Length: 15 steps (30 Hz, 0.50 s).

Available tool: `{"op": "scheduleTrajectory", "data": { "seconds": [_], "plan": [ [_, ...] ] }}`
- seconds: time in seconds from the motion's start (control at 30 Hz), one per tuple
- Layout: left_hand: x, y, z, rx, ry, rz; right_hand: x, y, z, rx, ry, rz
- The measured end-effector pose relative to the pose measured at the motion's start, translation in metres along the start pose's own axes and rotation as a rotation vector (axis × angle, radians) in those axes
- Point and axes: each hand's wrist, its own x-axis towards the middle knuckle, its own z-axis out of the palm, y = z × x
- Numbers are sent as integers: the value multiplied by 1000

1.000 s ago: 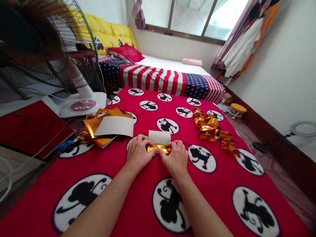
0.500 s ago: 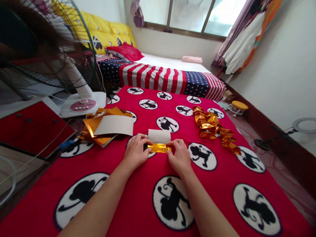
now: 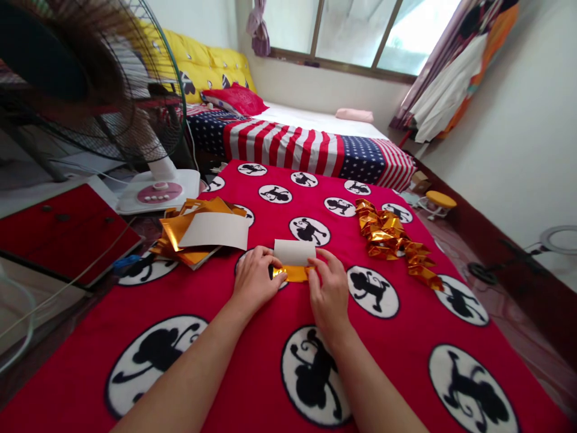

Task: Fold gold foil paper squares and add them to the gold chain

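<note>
A sheet of gold foil paper (image 3: 295, 251) lies on the red cloth in front of me. Its pale back faces up at the far part, and a shiny gold fold runs along the near part. My left hand (image 3: 258, 278) grips the left end of the fold between thumb and fingers. At the right end, my right hand (image 3: 330, 287) pinches the paper, fingertips on its right edge. To the left is a loose stack of gold foil sheets (image 3: 174, 231), its top sheet (image 3: 216, 230) pale side up. Folded gold foil pieces (image 3: 383, 231) lie in a cluster to the right.
The red cloth (image 3: 252, 367) with monkey prints covers the table. A fan (image 3: 160, 183) stands at the left, near a red-topped cabinet (image 3: 67, 225). Beyond the table is a bed with a flag-patterned cover (image 3: 288, 141). A yellow stool (image 3: 440, 199) stands on the floor to the right.
My right hand has shifted its fingers up along the paper's right edge. The left hand keeps its hold on the fold. The whole view has moved slightly.
</note>
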Motion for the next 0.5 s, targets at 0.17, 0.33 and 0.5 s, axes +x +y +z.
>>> {"op": "scheduleTrajectory", "data": {
  "seconds": [0.17, 0.33, 0.5],
  "plan": [
    [1, -4, 2, 30, -9, 5, -20, -31, 16, -3, -430, -251],
    [1, -4, 2, 16, -6, 19, -26, -28, 15, -154, -505, -228],
    [0, -2, -1, -19, -11, 10, -25, -6, -3, -315, -506, -178]
  ]
}}
